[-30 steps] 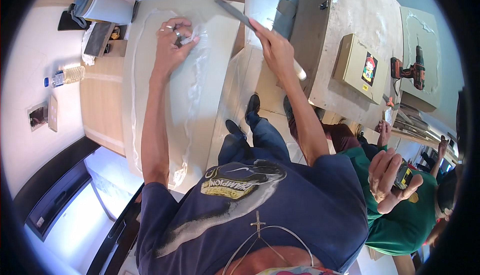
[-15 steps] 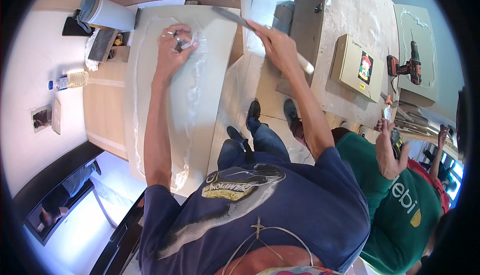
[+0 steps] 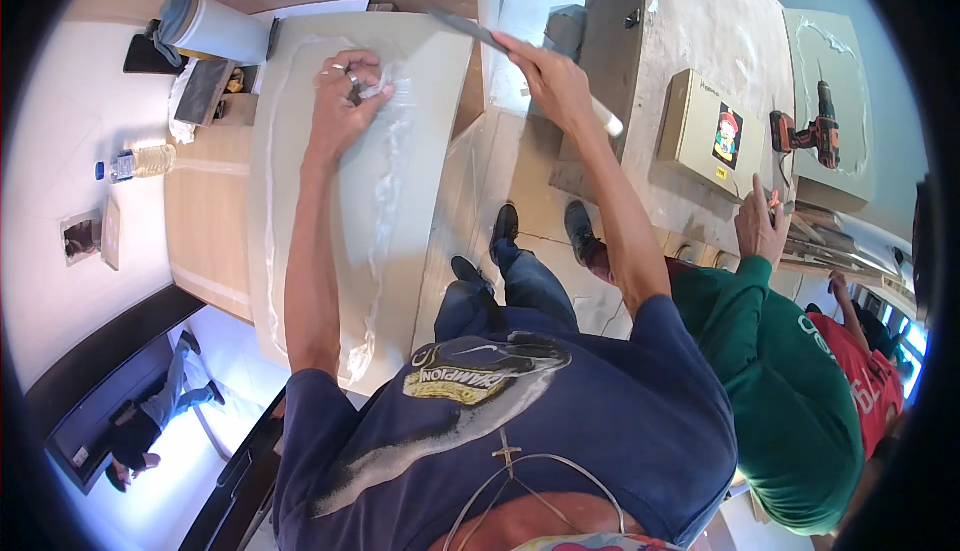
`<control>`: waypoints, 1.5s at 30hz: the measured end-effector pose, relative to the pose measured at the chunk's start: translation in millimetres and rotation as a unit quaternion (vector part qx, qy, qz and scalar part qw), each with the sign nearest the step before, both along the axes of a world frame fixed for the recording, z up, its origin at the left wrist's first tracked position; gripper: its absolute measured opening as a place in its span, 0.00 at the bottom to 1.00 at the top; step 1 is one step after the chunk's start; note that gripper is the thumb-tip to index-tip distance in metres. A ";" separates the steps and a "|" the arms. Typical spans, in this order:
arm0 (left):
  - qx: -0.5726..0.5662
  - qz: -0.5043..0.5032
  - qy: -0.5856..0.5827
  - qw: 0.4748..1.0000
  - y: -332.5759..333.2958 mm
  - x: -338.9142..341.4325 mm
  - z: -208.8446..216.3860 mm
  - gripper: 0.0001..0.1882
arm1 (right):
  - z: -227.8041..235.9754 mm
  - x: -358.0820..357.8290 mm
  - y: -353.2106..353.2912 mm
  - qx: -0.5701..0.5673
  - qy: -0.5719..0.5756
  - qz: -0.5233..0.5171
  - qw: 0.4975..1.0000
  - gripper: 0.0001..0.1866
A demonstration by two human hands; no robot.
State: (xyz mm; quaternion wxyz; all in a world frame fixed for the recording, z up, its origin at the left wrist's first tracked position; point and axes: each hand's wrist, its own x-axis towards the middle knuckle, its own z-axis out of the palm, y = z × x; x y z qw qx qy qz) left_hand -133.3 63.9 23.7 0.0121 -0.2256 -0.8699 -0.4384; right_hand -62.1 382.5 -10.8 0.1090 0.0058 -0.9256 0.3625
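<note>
A large pale panel (image 3: pixel 330 201) lies under my left hand, with an irregular, glossy white bead (image 3: pixel 383 221) near its right side and another white line along the left. My left hand (image 3: pixel 350 96), wearing rings, is closed near the panel's far end. Its fingers pinch a small whitish wad (image 3: pixel 374 91), whose material I cannot make out. My right hand (image 3: pixel 550 81) grips a long flat tool (image 3: pixel 470 29) with a grey blade and a pale, rounded handle. The blade points to the upper left, over the panel's far right corner. Its exact kind is unclear.
On the wooden bench (image 3: pixel 620 51) at right are a box (image 3: pixel 710 131) and a cordless drill (image 3: pixel 815 131). A co-worker in green (image 3: pixel 770 371) stands close on my right, hand (image 3: pixel 762 221) at the bench. A white cylinder (image 3: pixel 228 31) and clear bottle (image 3: pixel 150 162) are at left.
My right hand and its tool have shifted slightly up and left; my left hand stays almost still. The co-worker's hand has moved forward to the bench beside the drill.
</note>
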 end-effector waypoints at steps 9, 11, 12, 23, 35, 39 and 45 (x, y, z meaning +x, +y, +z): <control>-0.027 -0.011 0.019 0.999 -1.4 0.7 5.1 0.10 | 5.3 -5.0 -5.9 -0.004 0.013 0.013 1.000 0.19; -0.020 -0.002 0.007 1.000 -2.4 1.9 2.8 0.10 | 16.9 -14.6 -4.2 0.021 0.005 0.007 1.000 0.19; -0.013 0.009 -0.003 1.000 -3.4 1.7 1.4 0.10 | 20.6 -15.7 -2.9 0.050 -0.020 0.017 0.998 0.19; 0.020 -0.050 0.129 0.990 -22.2 -4.0 -22.6 0.14 | 26.4 -23.2 -0.4 0.102 -0.068 0.067 0.990 0.20; -0.032 -0.069 0.117 0.990 -18.5 -20.0 -10.4 0.13 | 30.8 35.4 -31.8 -0.031 -0.017 0.041 0.999 0.19; -0.029 -0.017 0.112 0.993 -31.9 -19.8 -43.5 0.20 | 37.7 113.0 -72.5 -0.132 -0.050 0.060 0.988 0.21; 0.057 -0.070 0.055 0.994 -16.6 -25.7 -46.0 0.11 | 53.7 198.4 -99.3 -0.216 -0.055 0.015 0.975 0.23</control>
